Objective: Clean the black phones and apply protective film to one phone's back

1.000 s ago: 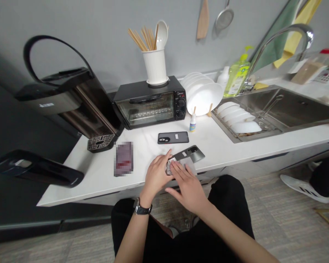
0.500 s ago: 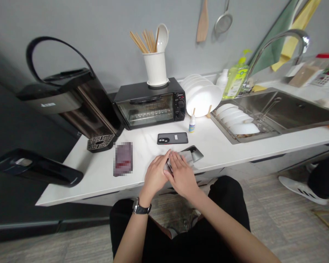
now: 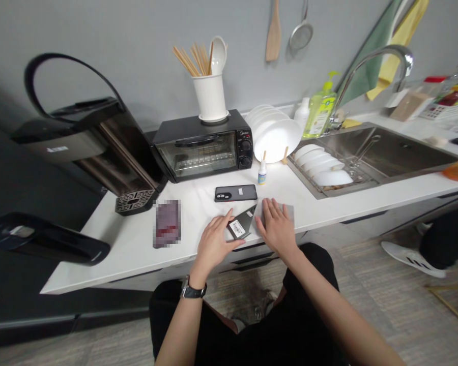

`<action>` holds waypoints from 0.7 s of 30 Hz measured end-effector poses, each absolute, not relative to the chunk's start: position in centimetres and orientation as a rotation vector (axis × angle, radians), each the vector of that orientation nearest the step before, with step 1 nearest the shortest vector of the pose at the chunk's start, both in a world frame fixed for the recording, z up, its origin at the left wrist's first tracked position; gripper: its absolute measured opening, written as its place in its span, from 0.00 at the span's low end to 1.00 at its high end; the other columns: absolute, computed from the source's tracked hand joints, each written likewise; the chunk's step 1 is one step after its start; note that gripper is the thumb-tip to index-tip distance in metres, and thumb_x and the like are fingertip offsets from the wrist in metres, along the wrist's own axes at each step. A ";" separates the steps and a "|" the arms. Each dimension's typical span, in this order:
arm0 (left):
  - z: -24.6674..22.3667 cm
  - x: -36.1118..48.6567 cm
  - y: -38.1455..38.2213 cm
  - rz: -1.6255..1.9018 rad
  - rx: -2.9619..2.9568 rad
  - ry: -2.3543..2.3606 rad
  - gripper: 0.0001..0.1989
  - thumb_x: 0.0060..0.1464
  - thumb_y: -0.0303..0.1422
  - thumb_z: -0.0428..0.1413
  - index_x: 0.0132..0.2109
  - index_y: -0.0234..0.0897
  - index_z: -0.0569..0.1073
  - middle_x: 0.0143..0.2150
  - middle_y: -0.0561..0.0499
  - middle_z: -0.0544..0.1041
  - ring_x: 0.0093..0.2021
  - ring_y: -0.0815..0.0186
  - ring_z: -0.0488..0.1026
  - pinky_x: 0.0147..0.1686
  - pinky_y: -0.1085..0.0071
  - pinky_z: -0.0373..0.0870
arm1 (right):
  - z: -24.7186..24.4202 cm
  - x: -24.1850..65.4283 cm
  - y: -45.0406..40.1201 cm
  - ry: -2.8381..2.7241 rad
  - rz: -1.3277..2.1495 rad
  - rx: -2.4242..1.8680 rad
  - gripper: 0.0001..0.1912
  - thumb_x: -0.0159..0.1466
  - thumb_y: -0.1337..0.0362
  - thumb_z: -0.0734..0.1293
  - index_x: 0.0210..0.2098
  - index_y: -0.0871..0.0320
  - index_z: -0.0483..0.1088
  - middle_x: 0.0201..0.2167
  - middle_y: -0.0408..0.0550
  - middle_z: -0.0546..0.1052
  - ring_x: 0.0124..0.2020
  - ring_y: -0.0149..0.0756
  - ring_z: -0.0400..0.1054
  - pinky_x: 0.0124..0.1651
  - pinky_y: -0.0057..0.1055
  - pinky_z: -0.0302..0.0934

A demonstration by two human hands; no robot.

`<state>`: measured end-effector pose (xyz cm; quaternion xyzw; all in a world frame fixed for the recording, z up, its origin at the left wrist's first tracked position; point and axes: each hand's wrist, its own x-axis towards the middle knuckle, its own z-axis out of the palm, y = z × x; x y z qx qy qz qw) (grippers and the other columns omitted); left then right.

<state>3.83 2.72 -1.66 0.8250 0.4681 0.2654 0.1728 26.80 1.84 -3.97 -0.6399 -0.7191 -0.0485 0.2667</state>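
My left hand (image 3: 216,241) grips the near left end of a dark glossy phone (image 3: 248,218), thumb along the near edge and fingers at the far one. The phone lies back up on the counter, with a white barcode label (image 3: 237,228) and a smaller sticker on it. My right hand (image 3: 278,226) presses a thin grey cloth (image 3: 290,209) with its fingers. Cloth and hand hide the phone's right end. Just beyond lies a black phone case (image 3: 235,193) with camera cutouts. Behind that stands a small white bottle (image 3: 261,173) with a blue-yellow label.
A blurred-out purple item (image 3: 167,223) lies left of my hands. Farther left are a black drink machine (image 3: 114,147) and a dark cylinder (image 3: 46,239). A toaster oven (image 3: 202,150), upright plates (image 3: 277,140) and the sink (image 3: 389,152) line the back and right.
My right hand has slid right with the cloth, away from my left hand. The phone's labelled left part now shows, while its camera end has gone out of sight. The view has shifted slightly.
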 end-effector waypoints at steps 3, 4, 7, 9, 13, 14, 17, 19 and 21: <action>-2.2 3.6 2.9 0.772 2.387 1.364 0.43 0.55 0.38 0.69 0.73 0.42 0.60 0.66 0.42 0.70 0.70 0.50 0.62 0.70 0.49 0.64 | -3.7 23.2 0.6 -2.050 -0.038 -1.567 0.31 0.75 0.59 0.59 0.72 0.68 0.61 0.72 0.64 0.63 0.75 0.54 0.55 0.75 0.57 0.48; -2.3 3.5 2.9 0.770 2.406 1.377 0.40 0.56 0.36 0.67 0.71 0.41 0.63 0.68 0.41 0.67 0.72 0.49 0.59 0.71 0.47 0.62 | -3.6 22.3 -0.1 -2.095 0.009 -1.492 0.30 0.74 0.60 0.59 0.72 0.66 0.61 0.73 0.61 0.63 0.75 0.51 0.56 0.75 0.55 0.49; -2.3 3.3 2.9 0.731 2.446 1.383 0.34 0.57 0.34 0.66 0.68 0.41 0.67 0.73 0.41 0.60 0.75 0.47 0.54 0.73 0.46 0.59 | -3.5 21.9 -1.6 -2.185 0.118 -1.319 0.28 0.74 0.62 0.59 0.72 0.61 0.62 0.72 0.54 0.66 0.74 0.44 0.58 0.76 0.51 0.49; -2.2 3.3 2.9 0.719 2.448 1.373 0.32 0.58 0.38 0.66 0.67 0.41 0.68 0.73 0.42 0.59 0.75 0.48 0.54 0.73 0.46 0.59 | -3.6 23.5 -1.6 -2.186 0.125 -1.315 0.27 0.75 0.61 0.59 0.72 0.59 0.63 0.72 0.53 0.66 0.73 0.43 0.59 0.76 0.50 0.51; -2.1 3.7 3.4 0.730 2.413 1.345 0.30 0.59 0.42 0.66 0.64 0.40 0.69 0.71 0.41 0.62 0.75 0.48 0.55 0.73 0.47 0.57 | -3.8 27.9 0.5 -2.100 0.026 -1.492 0.28 0.76 0.59 0.59 0.72 0.59 0.62 0.72 0.55 0.65 0.74 0.49 0.58 0.74 0.54 0.54; -2.1 3.8 3.6 0.727 2.399 1.338 0.29 0.59 0.41 0.66 0.64 0.40 0.68 0.71 0.40 0.63 0.75 0.48 0.55 0.73 0.46 0.57 | -3.8 28.6 1.2 -2.096 0.011 -1.520 0.27 0.76 0.60 0.58 0.72 0.60 0.62 0.72 0.56 0.65 0.74 0.50 0.58 0.73 0.55 0.55; -2.2 4.2 4.1 0.713 2.348 1.322 0.30 0.56 0.39 0.68 0.62 0.40 0.68 0.70 0.39 0.65 0.75 0.46 0.56 0.73 0.43 0.53 | -3.7 29.1 2.9 -2.123 -0.001 -1.535 0.27 0.78 0.60 0.56 0.72 0.62 0.62 0.72 0.57 0.65 0.75 0.53 0.56 0.72 0.57 0.55; -2.0 4.5 4.2 0.711 2.289 1.293 0.32 0.55 0.36 0.68 0.63 0.41 0.65 0.70 0.40 0.66 0.74 0.47 0.58 0.73 0.41 0.50 | -3.5 28.6 3.7 -2.104 -0.024 -1.526 0.27 0.78 0.60 0.55 0.73 0.62 0.61 0.74 0.57 0.63 0.76 0.54 0.52 0.73 0.59 0.54; -1.9 4.8 4.0 0.735 2.179 1.261 0.34 0.55 0.33 0.67 0.65 0.43 0.62 0.67 0.42 0.70 0.69 0.50 0.66 0.71 0.43 0.56 | -3.2 27.9 4.4 -2.037 -0.066 -1.518 0.27 0.78 0.61 0.54 0.73 0.61 0.61 0.74 0.58 0.62 0.77 0.54 0.48 0.74 0.61 0.51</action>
